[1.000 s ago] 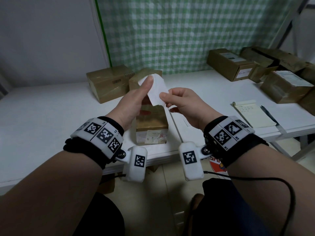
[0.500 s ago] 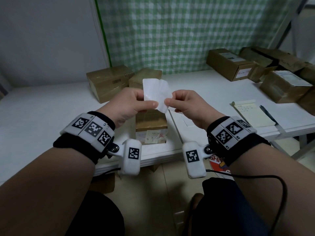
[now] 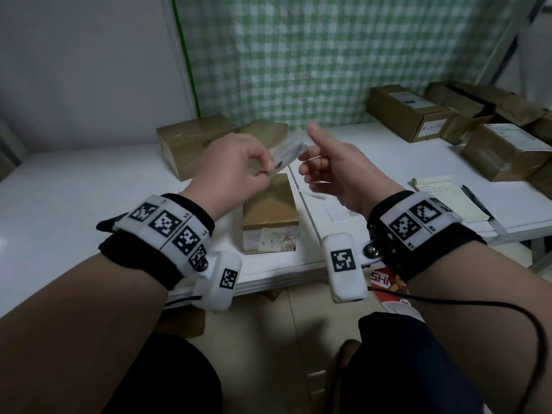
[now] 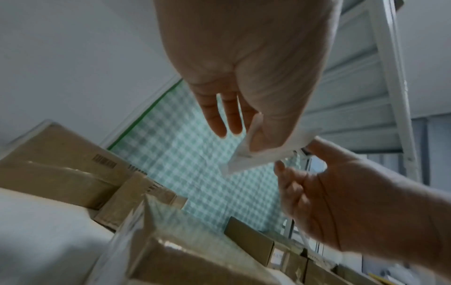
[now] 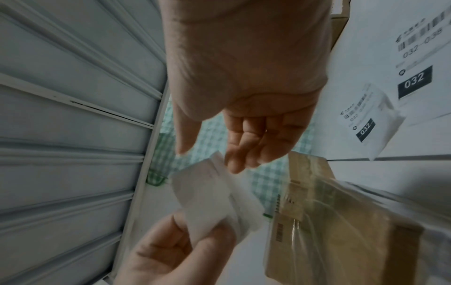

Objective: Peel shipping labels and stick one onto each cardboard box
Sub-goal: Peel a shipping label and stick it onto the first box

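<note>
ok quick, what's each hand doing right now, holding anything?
Left hand: pinching the label.
Right hand: open, fingers relaxed beside the label, holding nothing.

Head view up high, looking forward-down over table (image 3: 74,186). Left wrist view close, angled up along fingers (image 4: 214,119). Right wrist view same, close. All three share label (image 3: 288,155) between hands.
</note>
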`<state>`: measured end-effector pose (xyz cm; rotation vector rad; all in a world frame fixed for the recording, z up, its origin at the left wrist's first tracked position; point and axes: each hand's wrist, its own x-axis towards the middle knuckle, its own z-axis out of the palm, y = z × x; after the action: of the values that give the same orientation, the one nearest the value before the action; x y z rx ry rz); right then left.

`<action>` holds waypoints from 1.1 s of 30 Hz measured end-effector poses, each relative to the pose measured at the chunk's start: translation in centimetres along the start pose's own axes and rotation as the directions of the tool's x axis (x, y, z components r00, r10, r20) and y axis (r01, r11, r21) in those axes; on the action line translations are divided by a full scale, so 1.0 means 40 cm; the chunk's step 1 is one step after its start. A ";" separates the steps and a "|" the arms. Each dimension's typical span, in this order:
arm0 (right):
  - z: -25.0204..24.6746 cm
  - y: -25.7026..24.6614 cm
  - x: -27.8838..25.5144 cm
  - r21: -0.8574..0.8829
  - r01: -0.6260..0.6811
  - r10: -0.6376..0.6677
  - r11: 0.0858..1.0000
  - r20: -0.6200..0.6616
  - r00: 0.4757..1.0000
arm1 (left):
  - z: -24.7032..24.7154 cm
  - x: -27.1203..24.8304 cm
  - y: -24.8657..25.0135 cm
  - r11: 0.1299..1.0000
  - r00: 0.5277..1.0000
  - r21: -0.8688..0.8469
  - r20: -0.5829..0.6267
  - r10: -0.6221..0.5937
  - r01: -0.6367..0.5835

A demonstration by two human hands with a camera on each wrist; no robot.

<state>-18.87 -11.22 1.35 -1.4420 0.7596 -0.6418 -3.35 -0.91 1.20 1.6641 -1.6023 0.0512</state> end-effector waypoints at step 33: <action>0.050 0.153 0.018 -0.105 -0.013 -0.002 0.994 -0.142 0.990 | 0.051 -0.096 -0.076 0.808 0.852 -0.272 0.159 -0.499 0.523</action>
<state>-17.24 -10.30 -4.85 -1.5012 0.9199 -0.7150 -2.50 0.73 -3.77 1.8051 -1.0919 -0.5246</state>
